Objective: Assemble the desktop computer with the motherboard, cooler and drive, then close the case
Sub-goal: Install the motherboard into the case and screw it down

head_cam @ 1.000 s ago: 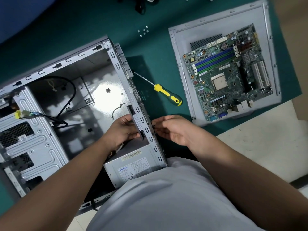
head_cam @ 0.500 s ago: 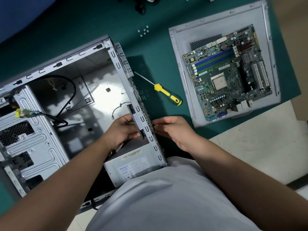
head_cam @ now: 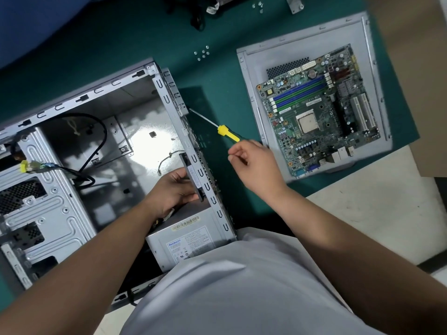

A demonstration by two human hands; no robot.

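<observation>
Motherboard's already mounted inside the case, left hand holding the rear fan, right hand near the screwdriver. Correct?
Not quite. In the head view the motherboard is not in the case; it lies on the removed side panel on the mat. The rest holds: left hand grips the rear fan, right hand near the screwdriver.

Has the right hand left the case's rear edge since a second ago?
Yes. The right hand has left the case and moved toward the screwdriver on the mat.
</observation>
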